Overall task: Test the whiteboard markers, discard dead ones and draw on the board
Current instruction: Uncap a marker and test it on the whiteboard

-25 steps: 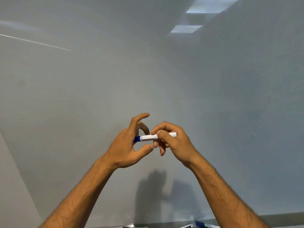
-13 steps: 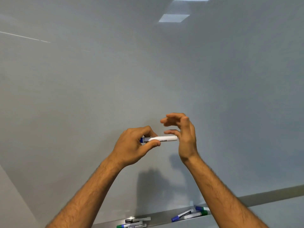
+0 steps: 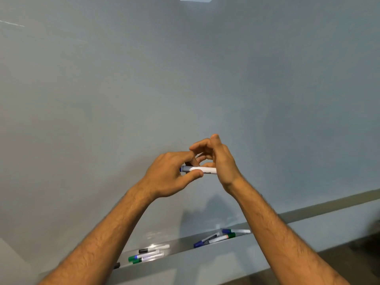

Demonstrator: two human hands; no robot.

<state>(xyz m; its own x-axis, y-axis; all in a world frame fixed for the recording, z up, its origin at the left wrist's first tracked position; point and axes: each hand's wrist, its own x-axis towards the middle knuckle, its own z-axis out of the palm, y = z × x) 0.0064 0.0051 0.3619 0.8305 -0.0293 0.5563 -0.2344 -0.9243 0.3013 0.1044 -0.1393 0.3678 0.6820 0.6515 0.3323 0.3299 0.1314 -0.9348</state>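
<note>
Since half a second back, the right hand (image 3: pixel 221 161) has swung in against the white-barrelled whiteboard marker with the blue cap (image 3: pixel 198 169), where it was hanging open just beside it. Its palm sits at the marker's right end with the fingers (image 3: pixel 200 146) curled above the barrel; can't tell if they actually grip anything. Left hand (image 3: pixel 166 175) pinches the marker near the blue end, thumb underneath, other fingers on top, holding it level in front of the pale grey whiteboard (image 3: pixel 185 79). Down below, the board's grey metal ledge (image 3: pixel 205 250) holds loose markers: a green, blue and black-capped bunch (image 3: pixel 149 254) on the left, another blue and green bunch (image 3: pixel 220 236) further right.
</note>
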